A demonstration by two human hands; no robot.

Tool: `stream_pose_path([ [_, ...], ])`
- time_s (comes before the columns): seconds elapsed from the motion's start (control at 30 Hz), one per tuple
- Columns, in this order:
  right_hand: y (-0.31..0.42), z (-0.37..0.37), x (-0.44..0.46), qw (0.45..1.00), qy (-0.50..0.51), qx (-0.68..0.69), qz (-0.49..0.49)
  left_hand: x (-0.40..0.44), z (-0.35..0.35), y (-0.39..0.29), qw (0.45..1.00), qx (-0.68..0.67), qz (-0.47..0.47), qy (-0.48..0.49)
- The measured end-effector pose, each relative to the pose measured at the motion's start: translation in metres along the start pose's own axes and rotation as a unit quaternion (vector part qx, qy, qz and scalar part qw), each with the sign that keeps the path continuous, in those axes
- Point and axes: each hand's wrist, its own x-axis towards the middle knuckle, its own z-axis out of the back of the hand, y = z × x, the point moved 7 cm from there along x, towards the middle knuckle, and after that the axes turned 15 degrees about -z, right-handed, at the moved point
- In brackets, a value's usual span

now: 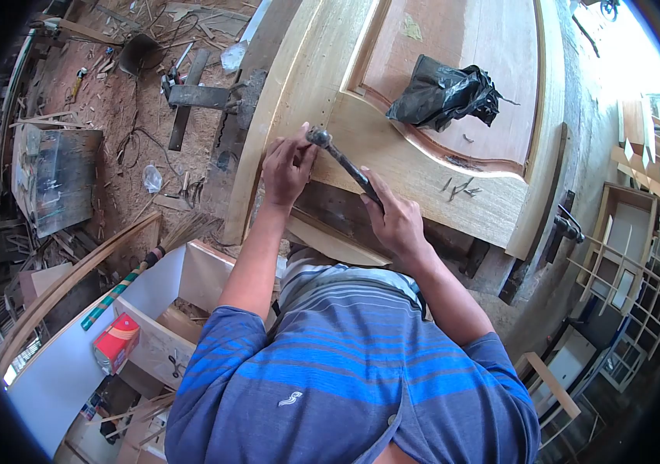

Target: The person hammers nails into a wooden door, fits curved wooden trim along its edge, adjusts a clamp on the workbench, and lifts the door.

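My right hand (397, 216) grips the handle of a hammer (347, 165), whose head is up beside the fingers of my left hand (287, 170). The left fingers are pinched together at the wood surface; anything between them is too small to make out. Both hands are over the near left corner of a wooden panel door (392, 151) with a curved moulding. Several loose nails (461, 188) lie on the door's lower rail. Farther up sits a crumpled black plastic bag (446, 93).
A metal clamp (198, 96) juts out left of the door; another clamp (569, 224) is at the right. Wood scraps and shavings cover the floor. An open white cabinet frame (59, 387) stands lower left, with a red box (116, 343) and scissors (176, 365) on it.
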Motion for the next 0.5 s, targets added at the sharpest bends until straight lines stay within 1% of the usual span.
stream_pose_path([
  [0.1,0.001,0.001,0.004,0.996,0.043,-0.064,-0.04,0.001,0.001,-0.001,1.0,0.001,-0.018,-0.008],
  [0.2,0.017,0.018,0.0,0.999,0.02,0.035,-0.016,0.0,-0.001,0.001,0.999,0.027,-0.044,0.004],
  [0.3,0.024,0.025,-0.007,0.989,-0.068,0.109,0.067,0.0,0.0,-0.001,0.999,0.034,-0.026,0.02],
  [0.33,0.015,0.013,-0.005,0.999,-0.023,0.042,0.023,-0.001,0.001,-0.001,0.999,0.031,-0.017,0.028],
  [0.4,-0.006,-0.005,0.004,0.992,0.061,-0.095,-0.059,-0.002,-0.002,0.005,0.999,0.013,0.007,0.051],
  [0.5,0.007,0.01,0.006,0.999,0.036,-0.009,-0.024,0.001,-0.001,0.001,0.999,0.003,-0.05,0.001],
])
